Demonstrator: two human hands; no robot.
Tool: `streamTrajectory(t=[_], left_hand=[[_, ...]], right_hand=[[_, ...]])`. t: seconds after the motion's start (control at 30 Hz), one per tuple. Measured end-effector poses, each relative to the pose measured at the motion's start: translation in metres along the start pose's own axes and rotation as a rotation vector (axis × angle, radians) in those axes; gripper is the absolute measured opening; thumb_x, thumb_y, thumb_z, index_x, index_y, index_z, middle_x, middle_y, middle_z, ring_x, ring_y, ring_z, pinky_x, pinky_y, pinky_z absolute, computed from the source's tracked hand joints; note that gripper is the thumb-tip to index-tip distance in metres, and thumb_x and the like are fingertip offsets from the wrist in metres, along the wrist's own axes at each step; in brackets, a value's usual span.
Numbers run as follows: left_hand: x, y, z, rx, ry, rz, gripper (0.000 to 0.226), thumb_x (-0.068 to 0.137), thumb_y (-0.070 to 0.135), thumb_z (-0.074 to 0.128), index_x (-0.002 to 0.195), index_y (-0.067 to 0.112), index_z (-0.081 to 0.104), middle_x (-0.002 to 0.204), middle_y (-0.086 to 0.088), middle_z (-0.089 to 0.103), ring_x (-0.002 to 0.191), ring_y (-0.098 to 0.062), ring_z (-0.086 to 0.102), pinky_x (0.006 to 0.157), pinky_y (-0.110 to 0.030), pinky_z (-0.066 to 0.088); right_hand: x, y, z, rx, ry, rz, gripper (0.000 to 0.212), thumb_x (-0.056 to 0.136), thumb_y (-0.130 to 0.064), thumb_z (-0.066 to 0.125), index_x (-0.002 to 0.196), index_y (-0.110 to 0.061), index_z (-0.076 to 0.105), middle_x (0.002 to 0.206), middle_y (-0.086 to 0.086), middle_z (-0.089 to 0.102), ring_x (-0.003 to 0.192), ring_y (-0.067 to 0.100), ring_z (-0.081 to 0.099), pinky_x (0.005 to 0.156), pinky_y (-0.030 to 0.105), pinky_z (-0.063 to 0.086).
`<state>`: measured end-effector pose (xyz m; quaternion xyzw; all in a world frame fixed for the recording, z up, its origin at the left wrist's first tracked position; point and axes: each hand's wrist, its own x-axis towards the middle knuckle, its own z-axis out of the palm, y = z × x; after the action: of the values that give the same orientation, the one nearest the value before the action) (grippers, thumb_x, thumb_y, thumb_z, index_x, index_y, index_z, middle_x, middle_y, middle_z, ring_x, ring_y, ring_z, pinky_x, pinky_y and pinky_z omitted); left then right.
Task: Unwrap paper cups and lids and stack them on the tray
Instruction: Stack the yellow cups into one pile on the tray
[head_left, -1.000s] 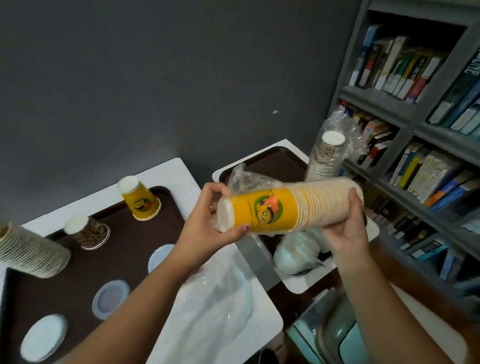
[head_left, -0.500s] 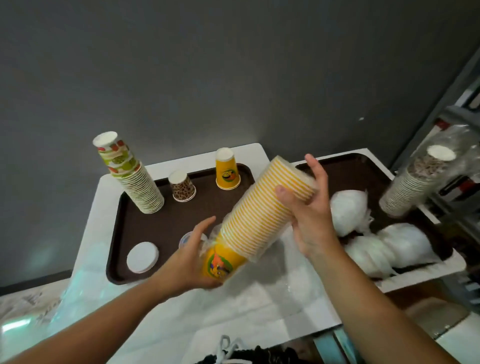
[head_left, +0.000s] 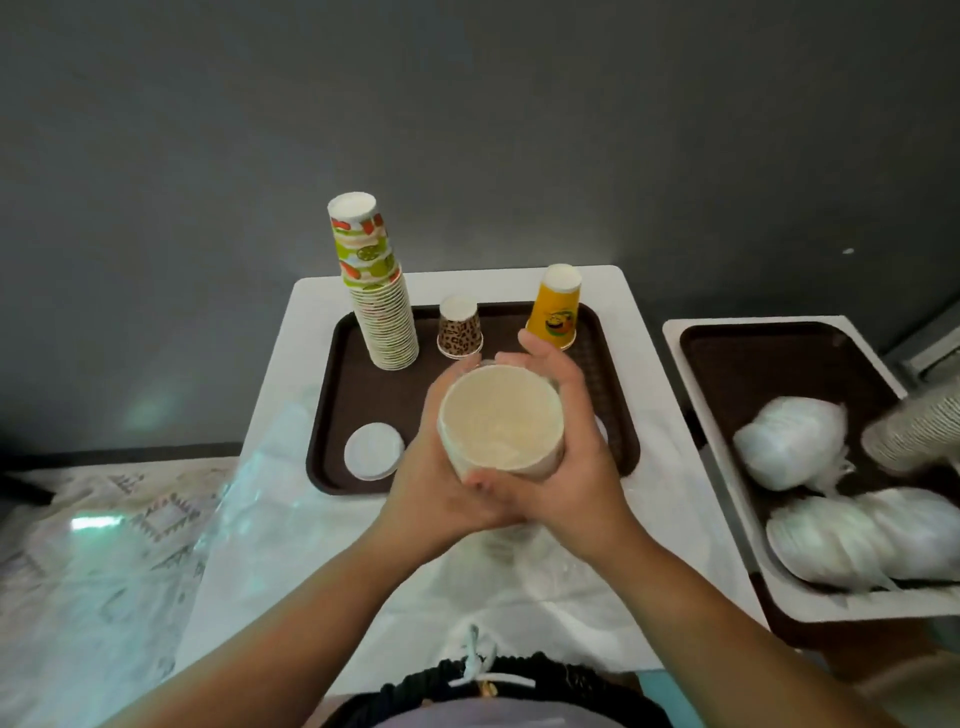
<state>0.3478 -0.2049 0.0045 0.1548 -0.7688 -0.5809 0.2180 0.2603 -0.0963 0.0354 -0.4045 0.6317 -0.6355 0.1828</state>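
Note:
I hold the stack of yellow paper cups (head_left: 501, 421) upright over the front of the brown tray (head_left: 358, 395), its open mouth facing me. My left hand (head_left: 436, 467) grips it from the left and my right hand (head_left: 566, 447) grips it from the right, fingers curled round the stack. On the tray stand a tall stack of green-and-red patterned cups (head_left: 376, 296), a single leopard-print cup (head_left: 460, 328) and a single yellow cup (head_left: 556, 307), all upside down. A white lid (head_left: 374, 451) lies at the tray's front left.
Crumpled clear plastic wrap (head_left: 260, 499) lies on the white table in front of the tray. To the right, a second brown tray (head_left: 753, 364) holds wrapped white lid bundles (head_left: 792, 441) and a wrapped cup stack (head_left: 919, 426) at the frame edge.
The yellow cup stack went from lying sideways, through a tilt, to upright with its mouth towards me. Both hands now wrap its sides. My view swung left to the first tray.

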Motion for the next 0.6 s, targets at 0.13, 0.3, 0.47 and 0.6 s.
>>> streamTrajectory(t=[0.13,0.3,0.47,0.6], left_hand=[[-0.007,-0.012,0.004,-0.034,0.028,-0.080,0.095,0.047,0.035,0.085,0.128,0.008,0.045,0.120,0.002,0.062,0.112,-0.006,0.060,0.093,-0.025,0.047],[-0.012,-0.023,0.013,0.084,-0.005,-0.093,0.075,0.048,0.047,0.077,0.115,0.023,0.053,0.111,0.009,0.063,0.110,0.000,0.058,0.096,-0.037,0.049],[-0.016,-0.043,0.015,0.086,-0.044,-0.142,0.095,0.049,0.048,0.080,0.127,0.002,0.051,0.117,0.011,0.062,0.114,0.000,0.057,0.095,-0.024,0.049],[-0.017,-0.053,0.018,0.178,-0.064,-0.091,0.093,0.055,0.056,0.071,0.122,-0.007,0.054,0.113,0.024,0.050,0.110,0.020,0.045,0.090,0.001,0.035]], right_hand=[[-0.010,0.011,0.007,-0.020,0.028,0.030,0.094,0.053,-0.030,0.084,0.133,-0.036,0.035,0.126,-0.024,0.050,0.121,0.002,0.048,0.100,0.014,0.038],[-0.021,0.030,0.006,-0.072,0.082,0.097,0.099,0.048,-0.031,0.087,0.131,-0.043,0.033,0.125,-0.025,0.048,0.122,0.001,0.046,0.101,0.015,0.037],[-0.035,0.056,0.006,-0.105,0.096,0.269,0.096,0.039,-0.017,0.095,0.116,-0.036,0.041,0.114,-0.022,0.053,0.106,-0.019,0.048,0.085,0.000,0.036],[-0.042,0.073,0.007,-0.154,0.082,0.332,0.093,0.041,-0.018,0.094,0.122,-0.013,0.048,0.109,-0.016,0.058,0.103,-0.017,0.052,0.082,0.001,0.039]])
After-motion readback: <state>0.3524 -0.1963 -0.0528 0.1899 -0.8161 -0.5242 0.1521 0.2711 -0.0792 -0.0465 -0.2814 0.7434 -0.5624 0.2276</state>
